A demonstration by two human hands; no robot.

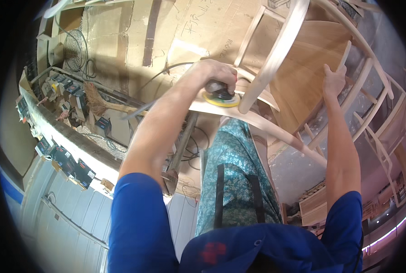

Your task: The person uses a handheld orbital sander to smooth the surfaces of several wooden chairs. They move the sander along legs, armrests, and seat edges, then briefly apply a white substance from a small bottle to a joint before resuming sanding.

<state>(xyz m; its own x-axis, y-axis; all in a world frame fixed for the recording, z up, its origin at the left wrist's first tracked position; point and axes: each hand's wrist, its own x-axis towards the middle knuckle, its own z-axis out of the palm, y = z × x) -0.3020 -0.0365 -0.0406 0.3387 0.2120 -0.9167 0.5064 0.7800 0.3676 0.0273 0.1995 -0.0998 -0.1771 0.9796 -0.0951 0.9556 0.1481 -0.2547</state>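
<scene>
Upper centre, my left hand [220,75] is closed over the body of a round handheld sander [221,97] with a yellow-edged pad. The pad rests on the pale surface of a curved wooden rail [264,123], part of a chair-like wooden frame. A thick rounded wooden bar [274,54] rises just right of the sander. At the right, my right hand [334,80] grips a narrow wooden piece [345,56] beside a broad curved wooden panel [302,68]. A teal floral apron [237,170] hangs below the rail.
Large cardboard [148,34] with handwriting stands behind the frame. A cluttered ledge at left holds small dark boxes [104,125] and a straw brush [95,99]. A hose [138,111] runs behind my left forearm. More wooden frames [377,133] stand at right.
</scene>
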